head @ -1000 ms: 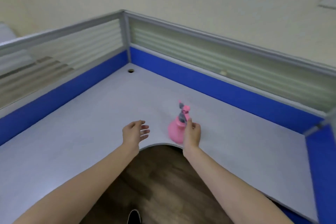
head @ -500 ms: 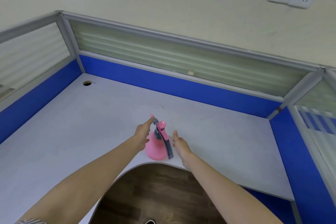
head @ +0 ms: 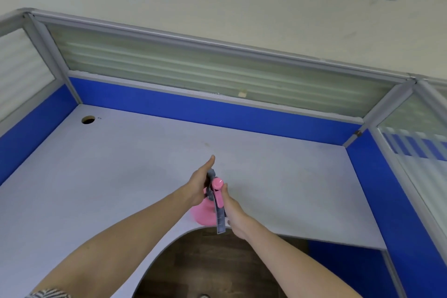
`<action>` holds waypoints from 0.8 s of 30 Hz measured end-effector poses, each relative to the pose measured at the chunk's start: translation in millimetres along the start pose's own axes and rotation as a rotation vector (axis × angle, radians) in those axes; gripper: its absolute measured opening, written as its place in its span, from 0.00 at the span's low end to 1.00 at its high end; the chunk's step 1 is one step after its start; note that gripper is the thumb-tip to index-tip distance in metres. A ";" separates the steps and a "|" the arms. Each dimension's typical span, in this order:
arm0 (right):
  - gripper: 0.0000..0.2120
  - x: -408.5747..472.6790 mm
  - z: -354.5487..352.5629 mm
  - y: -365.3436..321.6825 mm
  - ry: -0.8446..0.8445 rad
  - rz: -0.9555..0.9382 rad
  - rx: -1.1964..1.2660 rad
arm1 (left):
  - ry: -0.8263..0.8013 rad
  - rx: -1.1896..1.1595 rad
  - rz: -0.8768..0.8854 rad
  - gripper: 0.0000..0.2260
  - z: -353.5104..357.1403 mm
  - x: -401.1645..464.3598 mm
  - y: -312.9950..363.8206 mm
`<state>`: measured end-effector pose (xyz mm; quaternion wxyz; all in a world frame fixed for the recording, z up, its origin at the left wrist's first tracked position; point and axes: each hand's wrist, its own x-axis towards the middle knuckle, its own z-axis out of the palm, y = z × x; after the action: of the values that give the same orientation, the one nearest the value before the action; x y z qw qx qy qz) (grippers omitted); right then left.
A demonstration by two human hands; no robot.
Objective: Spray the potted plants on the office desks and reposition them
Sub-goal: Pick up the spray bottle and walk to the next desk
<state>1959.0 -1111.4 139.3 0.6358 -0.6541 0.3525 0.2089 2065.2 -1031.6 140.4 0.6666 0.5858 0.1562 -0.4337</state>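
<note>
The fingers (head: 210,161) of the left hand (head: 199,182) are stretched forward and rather flat, pressed against the left side of the pink spray bottle (head: 208,208) at its grey head; they are open, not wrapped around it. The right hand (head: 233,208) lies along the right side of the bottle, beside its long grey trigger; if its fingers are curled on the trigger or only touching it, I cannot tell.

The bottle stands upright on the surface (head: 121,167), at the curved front edge, so its long axis is vertical and it sits between both hands, touching each. The left hand reaches higher on the bottle, the right hand lower. I judge that the coming move is to close one hand on the neck and lift.

Compared with half a second ago, both hands have come closer to the bottle. No potted plant is visible on this surface.
</note>
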 end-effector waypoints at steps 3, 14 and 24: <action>0.31 -9.1 -5.3 15.7 0.053 -0.054 0.064 | -0.062 0.114 -0.027 0.24 16.9 -2.6 -2.6; 0.20 -111.6 -62.6 83.9 0.356 -0.155 0.267 | -0.310 0.563 0.071 0.18 125.0 -72.7 -43.0; 0.28 -296.8 -89.6 224.9 0.676 -0.305 0.545 | -0.678 0.761 0.164 0.11 236.4 -233.4 -177.4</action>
<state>1582.7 -1128.3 208.9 0.6574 -0.5388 0.4820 -0.2126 1725.1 -1144.9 255.7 0.4511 0.6236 -0.2839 -0.5719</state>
